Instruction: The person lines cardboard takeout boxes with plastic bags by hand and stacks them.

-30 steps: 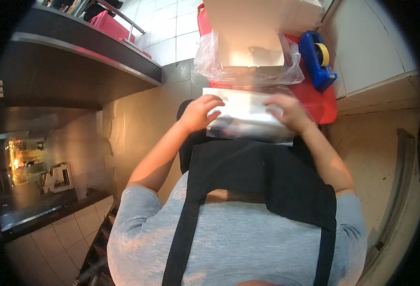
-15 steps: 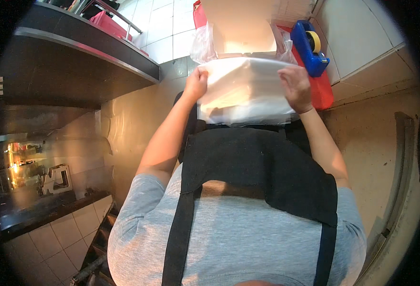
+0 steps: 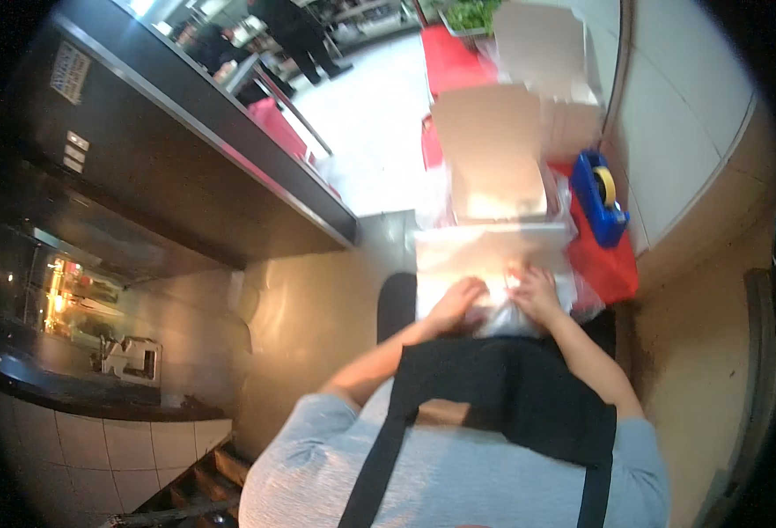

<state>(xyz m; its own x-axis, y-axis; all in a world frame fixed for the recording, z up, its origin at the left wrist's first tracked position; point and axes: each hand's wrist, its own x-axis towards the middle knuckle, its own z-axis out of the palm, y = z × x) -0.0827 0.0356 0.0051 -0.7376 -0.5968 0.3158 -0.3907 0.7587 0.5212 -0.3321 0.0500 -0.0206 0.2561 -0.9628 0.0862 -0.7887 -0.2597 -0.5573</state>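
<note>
- We see a shiny plastic sheet (image 3: 493,242) lying just beyond the black apron (image 3: 467,374), its far edge near an open cardboard box (image 3: 498,189).
- We see the left hand (image 3: 458,305) resting on the sheet's near part, fingers forward; we cannot tell whether its grip pinches anything.
- We find the right hand (image 3: 536,295) just beside it, fingers bent over the sheet; its grip, too, we cannot tell.
- To the right, we note a blue tape dispenser (image 3: 610,231) with a yellow roll (image 3: 605,187).
</note>
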